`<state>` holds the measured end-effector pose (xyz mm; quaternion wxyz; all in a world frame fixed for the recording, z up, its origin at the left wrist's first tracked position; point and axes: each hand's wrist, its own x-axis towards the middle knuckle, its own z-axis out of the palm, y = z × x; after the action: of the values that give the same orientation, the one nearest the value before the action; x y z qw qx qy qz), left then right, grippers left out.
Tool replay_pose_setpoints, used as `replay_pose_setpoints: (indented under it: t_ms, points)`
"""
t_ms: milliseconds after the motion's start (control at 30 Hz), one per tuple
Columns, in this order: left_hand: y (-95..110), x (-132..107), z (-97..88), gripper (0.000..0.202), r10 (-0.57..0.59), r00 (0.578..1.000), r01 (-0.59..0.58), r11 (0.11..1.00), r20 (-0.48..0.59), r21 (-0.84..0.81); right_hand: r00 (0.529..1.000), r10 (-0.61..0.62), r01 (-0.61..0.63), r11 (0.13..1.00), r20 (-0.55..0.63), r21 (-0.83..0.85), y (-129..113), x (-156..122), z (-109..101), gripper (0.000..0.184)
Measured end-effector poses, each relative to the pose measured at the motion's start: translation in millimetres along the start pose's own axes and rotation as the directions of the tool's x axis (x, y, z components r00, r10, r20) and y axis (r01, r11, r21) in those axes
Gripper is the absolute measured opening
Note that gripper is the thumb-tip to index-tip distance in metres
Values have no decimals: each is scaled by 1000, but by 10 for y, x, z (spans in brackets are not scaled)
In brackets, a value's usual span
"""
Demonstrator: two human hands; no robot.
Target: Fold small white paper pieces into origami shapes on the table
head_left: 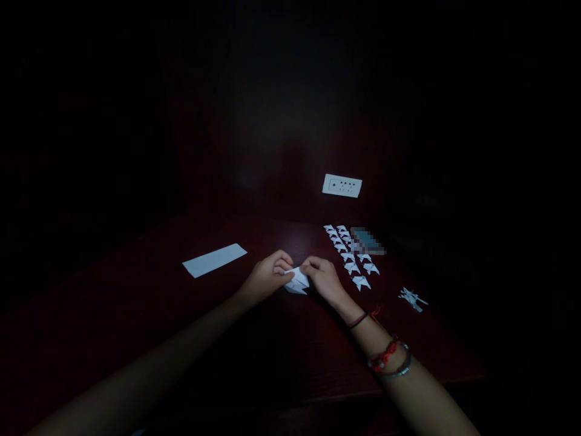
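Observation:
Between my two hands is a small piece of folded white paper (296, 281), with pointed ends showing at its lower right. My left hand (269, 277) pinches its left side, thumb and fingers closed. On the other side my right hand (323, 278) grips the upper right edge, fingers curled over it. Parts of the paper are hidden behind my fingertips. Right of my hands, several similar folded paper pieces (349, 266) lie in slanting rows on the dark red table (254, 345).
A flat white paper strip (215, 260) lies to the left. Paper scraps (413, 299) sit in a small heap at the right. A blurred-out rectangular item (368, 240) is beside the rows. Behind, a socket panel (342, 186) is on the wall. The surroundings are very dark.

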<state>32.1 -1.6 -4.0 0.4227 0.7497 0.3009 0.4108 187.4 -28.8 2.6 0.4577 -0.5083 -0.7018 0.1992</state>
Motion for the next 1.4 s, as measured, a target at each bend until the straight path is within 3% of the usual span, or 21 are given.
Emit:
replay_pose_setpoints:
  t_ms: [300,467,567,767,900,1033,1267,1400]
  points:
    - [-60,20,-77,24,-104,995,103,990,-5,-100,988,-10,-5,995,153,99,79,19,17,19]
    - [-48,6,-137,38,-165,978,180,977,124,-118,995,51,-57,996,86,68,155,39,16,18]
    - [-88,13,-162,47,-154,977,168,982,151,-90,996,53,-58,996,73,64,153,43,11,17]
    - [-171,25,-128,29,-156,980,142,983,127,119,990,60,-59,998,127,-6,91,12,15,11]
    - [-127,11,-104,19,-115,973,77,979,202,189,990,41,-31,997,133,-73,49,-3,2,11]
    - [-60,11,-102,17,-55,981,1,960,185,280,995,-6,19,992,101,-126,-13,-7,-18,11]
    - [-11,9,-149,14,17,992,-63,924,125,378,989,-9,15,999,150,-38,17,-1,-27,17]
    - [-21,11,-164,14,3,991,-49,936,131,348,995,-8,11,999,99,-30,58,12,-22,17]
